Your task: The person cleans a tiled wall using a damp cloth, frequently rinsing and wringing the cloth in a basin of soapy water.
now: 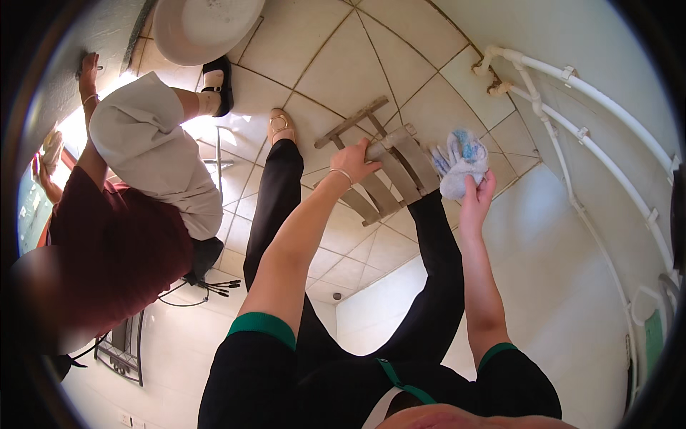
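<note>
My left hand (pixel 355 162) grips the top edge of a small wooden stool (pixel 381 185), which is tilted above the tiled floor between my legs. The stool has curved slats and a crossbar between its legs. To the right of it, my right hand (pixel 478 193) holds a bunched white cloth (pixel 458 166) with blue patches, pinched between thumb and fingers. The cloth hangs beside the stool; whether they touch is unclear.
A seated person (pixel 123 230) in a dark red top and light trousers is at the left. A white basin (pixel 206 27) stands at the upper left. White pipes (pixel 595 91) run along the right wall. A floor drain (pixel 336 296) lies near the wall.
</note>
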A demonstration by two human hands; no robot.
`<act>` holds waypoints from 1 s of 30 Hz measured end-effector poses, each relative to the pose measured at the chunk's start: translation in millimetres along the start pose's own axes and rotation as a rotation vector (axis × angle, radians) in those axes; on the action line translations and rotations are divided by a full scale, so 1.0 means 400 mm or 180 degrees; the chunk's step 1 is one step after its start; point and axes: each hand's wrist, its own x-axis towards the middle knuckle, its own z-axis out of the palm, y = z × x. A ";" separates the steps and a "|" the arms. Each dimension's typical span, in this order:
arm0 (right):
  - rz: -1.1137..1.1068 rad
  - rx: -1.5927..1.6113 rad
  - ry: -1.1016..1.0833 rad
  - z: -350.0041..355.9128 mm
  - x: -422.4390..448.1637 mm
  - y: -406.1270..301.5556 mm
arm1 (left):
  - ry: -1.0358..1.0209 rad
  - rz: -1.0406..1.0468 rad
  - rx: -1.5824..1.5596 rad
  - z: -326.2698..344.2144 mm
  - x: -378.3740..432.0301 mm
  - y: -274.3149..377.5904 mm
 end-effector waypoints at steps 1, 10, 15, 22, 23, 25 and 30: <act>0.0051 0.0112 0.0072 -0.024 0.003 0.033 | 0.0051 0.0099 0.0047 0.007 -0.002 0.004; 0.0195 0.0503 0.0269 -0.096 -0.019 0.161 | -0.1130 0.0833 0.0963 0.213 -0.087 -0.080; 0.0149 0.0483 0.0009 -0.072 -0.026 0.144 | -0.1972 0.1050 0.1476 0.375 -0.132 -0.181; 0.0494 0.0602 -0.0379 -0.059 0.000 0.030 | -0.2752 0.1090 0.1640 0.492 -0.128 -0.268; 0.0520 0.0678 -0.0357 -0.060 0.000 0.015 | -0.2894 0.1156 0.1659 0.504 -0.116 -0.263; 0.0509 0.0696 -0.0319 -0.064 -0.011 -0.001 | -0.3762 0.1126 0.1744 0.515 -0.069 -0.236; -0.0021 0.0577 -0.0371 -0.106 -0.080 -0.028 | -0.4098 0.0689 0.2049 0.512 0.026 -0.190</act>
